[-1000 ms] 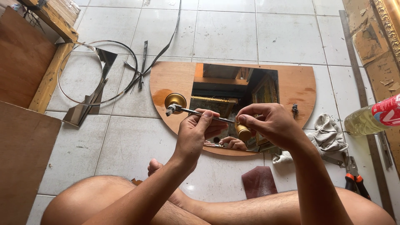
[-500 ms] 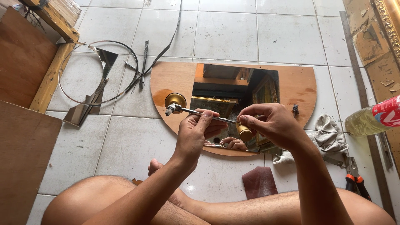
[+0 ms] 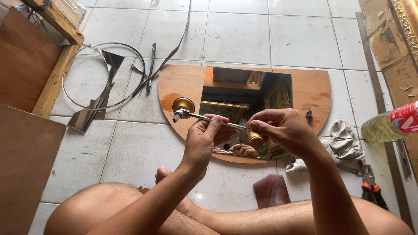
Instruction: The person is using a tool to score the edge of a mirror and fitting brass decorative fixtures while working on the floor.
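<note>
The left hand (image 3: 208,141) grips the thin metal shaft of a glass cutter (image 3: 204,117), fingers curled round its middle, and the right hand (image 3: 281,128) pinches the cutter's brass end (image 3: 255,139) between thumb and fingertips. The tool is held in the air, nearly level, above the near edge of a mirror (image 3: 244,100) lying flat on the tiled floor (image 3: 130,148); its small toothed head (image 3: 177,115) points left, and on the mirror just beyond that head stands a little brass cap (image 3: 183,105). The mirror is a half-round piece with a wide orange-brown border, and its centre reflects the two hands. Nothing lies between the hands and the mirror. Left of the mirror, towards the floor's far-left corner, lie a wire hoop (image 3: 102,74), mirror offcuts (image 3: 98,104) and dark narrow strips (image 3: 152,72). Wooden boards (image 3: 24,152) lean along the left edge. Right of the mirror, touching its edge, is a crumpled grey rag (image 3: 344,143); further right a plastic bottle (image 3: 387,124) of pale liquid lies on its side, with orange-handled pliers (image 3: 370,187) nearer the person. A dark red sanding sheet (image 3: 271,190) rests on the floor just in front of the bare crossed legs (image 3: 261,219).
</note>
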